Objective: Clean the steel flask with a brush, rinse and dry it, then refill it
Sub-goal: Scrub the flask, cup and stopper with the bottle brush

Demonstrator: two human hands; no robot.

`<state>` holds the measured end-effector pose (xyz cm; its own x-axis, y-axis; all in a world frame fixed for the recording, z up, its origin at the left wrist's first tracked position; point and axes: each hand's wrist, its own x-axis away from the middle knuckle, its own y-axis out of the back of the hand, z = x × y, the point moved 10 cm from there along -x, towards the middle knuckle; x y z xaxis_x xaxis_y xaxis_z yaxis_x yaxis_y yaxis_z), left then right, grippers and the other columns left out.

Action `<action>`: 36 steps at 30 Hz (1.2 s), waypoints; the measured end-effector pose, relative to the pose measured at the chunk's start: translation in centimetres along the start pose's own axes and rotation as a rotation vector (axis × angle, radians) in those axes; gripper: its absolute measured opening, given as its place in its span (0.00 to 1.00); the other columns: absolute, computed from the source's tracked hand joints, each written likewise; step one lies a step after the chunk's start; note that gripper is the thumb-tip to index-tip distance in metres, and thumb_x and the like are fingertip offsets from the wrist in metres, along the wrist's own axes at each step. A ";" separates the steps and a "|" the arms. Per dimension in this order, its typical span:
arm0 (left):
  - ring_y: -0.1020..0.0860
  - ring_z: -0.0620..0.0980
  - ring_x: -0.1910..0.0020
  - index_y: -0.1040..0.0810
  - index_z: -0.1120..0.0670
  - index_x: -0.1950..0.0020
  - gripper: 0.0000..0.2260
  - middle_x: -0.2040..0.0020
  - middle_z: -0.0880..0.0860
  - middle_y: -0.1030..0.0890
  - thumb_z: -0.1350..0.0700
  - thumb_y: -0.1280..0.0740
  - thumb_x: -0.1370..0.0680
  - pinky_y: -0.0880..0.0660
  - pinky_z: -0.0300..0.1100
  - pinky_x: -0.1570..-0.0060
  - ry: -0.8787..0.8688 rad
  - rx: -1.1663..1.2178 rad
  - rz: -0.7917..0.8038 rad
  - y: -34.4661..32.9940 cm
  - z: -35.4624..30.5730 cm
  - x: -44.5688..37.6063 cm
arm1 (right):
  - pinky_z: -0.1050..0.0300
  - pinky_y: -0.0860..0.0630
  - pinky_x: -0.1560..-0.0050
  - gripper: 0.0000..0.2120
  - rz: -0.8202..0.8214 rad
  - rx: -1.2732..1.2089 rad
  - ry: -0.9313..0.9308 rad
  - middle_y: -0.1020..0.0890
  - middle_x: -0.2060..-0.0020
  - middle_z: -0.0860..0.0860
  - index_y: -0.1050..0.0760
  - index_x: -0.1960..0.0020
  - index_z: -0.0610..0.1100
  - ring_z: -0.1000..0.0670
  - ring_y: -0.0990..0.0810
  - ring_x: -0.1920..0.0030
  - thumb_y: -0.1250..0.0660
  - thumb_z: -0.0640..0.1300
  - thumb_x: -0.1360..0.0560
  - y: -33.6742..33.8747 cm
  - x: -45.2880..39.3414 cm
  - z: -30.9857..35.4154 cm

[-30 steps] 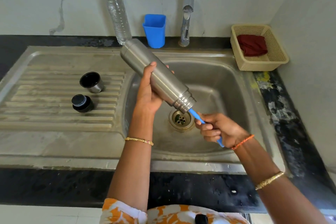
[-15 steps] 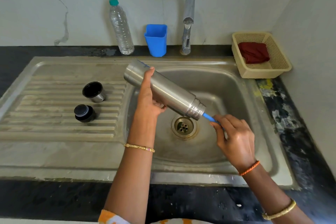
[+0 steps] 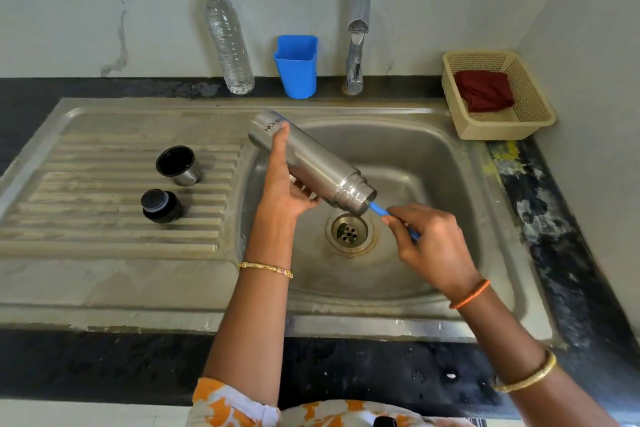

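My left hand (image 3: 282,184) grips the steel flask (image 3: 311,159) over the sink basin (image 3: 415,156), tilted with its open threaded mouth pointing down and right. A brush with a blue handle (image 3: 379,210) goes into that mouth; its bristles are hidden inside. My right hand (image 3: 429,243) holds the handle just below the mouth, fingers curled round it. The flask's steel cup lid (image 3: 178,166) and black stopper (image 3: 160,205) stand on the ribbed drainboard (image 3: 104,236) to the left.
Along the back wall stand a clear water bottle (image 3: 230,45) with a green cap, a blue plastic cup (image 3: 297,66) and the tap (image 3: 356,35), which is not running. A beige basket (image 3: 519,121) with a red cloth (image 3: 483,90) sits at the right. The drain (image 3: 349,231) lies below the flask.
The flask has come down from a steep tilt to a flatter one, lower over the basin. My right hand has turned over and moved up toward the mouth, pushing the brush in.
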<state>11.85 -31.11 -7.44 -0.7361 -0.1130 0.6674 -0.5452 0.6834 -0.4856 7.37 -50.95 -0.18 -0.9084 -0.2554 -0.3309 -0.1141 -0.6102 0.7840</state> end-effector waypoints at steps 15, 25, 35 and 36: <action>0.23 0.56 0.40 0.27 0.55 0.35 0.26 0.41 0.57 0.22 0.44 0.30 0.29 0.25 0.56 0.42 -0.121 0.032 0.250 -0.8 -1.2 -0.1 | 0.65 0.32 0.72 0.07 -0.007 -0.351 -0.050 0.25 0.73 0.56 0.18 0.54 0.41 0.57 0.30 0.74 0.34 0.41 0.23 0.8 -0.2 0.1; 0.20 0.56 0.47 0.27 0.55 0.35 0.23 0.49 0.56 0.19 0.45 0.30 0.26 0.21 0.53 0.47 -0.123 0.151 0.198 -1.9 -0.2 0.5 | 0.64 0.36 0.75 0.10 0.107 -0.673 -0.203 0.28 0.74 0.50 0.19 0.64 0.42 0.56 0.35 0.77 0.32 0.43 0.25 -1.3 0.3 -1.5; 0.21 0.55 0.44 0.28 0.55 0.34 0.24 0.43 0.57 0.20 0.47 0.29 0.26 0.22 0.54 0.46 -0.125 0.021 0.098 0.2 -1.8 0.0 | 0.54 0.25 0.71 0.11 -0.107 -0.067 0.115 0.21 0.68 0.49 0.18 0.50 0.43 0.49 0.24 0.70 0.36 0.47 0.24 0.9 0.9 -0.2; 0.21 0.56 0.45 0.28 0.55 0.34 0.25 0.44 0.57 0.20 0.47 0.28 0.27 0.22 0.55 0.46 -0.133 0.013 0.071 0.0 -1.9 0.0 | 0.55 0.25 0.72 0.10 -0.101 -0.007 0.160 0.21 0.68 0.50 0.18 0.50 0.43 0.49 0.24 0.71 0.36 0.47 0.23 0.6 0.9 0.2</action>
<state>12.60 -29.79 -6.36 -0.8190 -0.1601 0.5509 -0.4947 0.6835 -0.5368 6.41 -51.42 0.08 -0.8169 -0.3085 -0.4874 -0.1980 -0.6436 0.7393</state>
